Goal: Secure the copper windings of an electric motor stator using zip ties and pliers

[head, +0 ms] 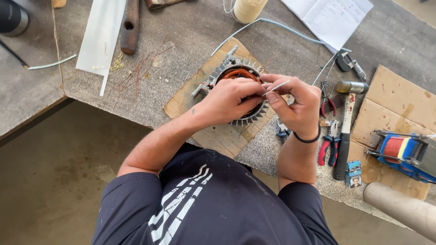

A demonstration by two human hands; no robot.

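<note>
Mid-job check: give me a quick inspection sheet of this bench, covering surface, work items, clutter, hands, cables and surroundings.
Surface: grey speckled stone benchtop, with a brown cardboard sheet under the work.
Job's things: round finned metal motor stator with copper windings; thin pale sleeve or strip.
Clutter: red-handled pliers, black-handled hammer, blue and red transformer coil, cream thread spool, white paper sheets, wooden handle.
Grippers: left hand rests on the stator; right hand pinches the sleeve.
Cables: pale blue wire across the bench.
Surroundings: concrete floor; pale tube at lower right.
</note>
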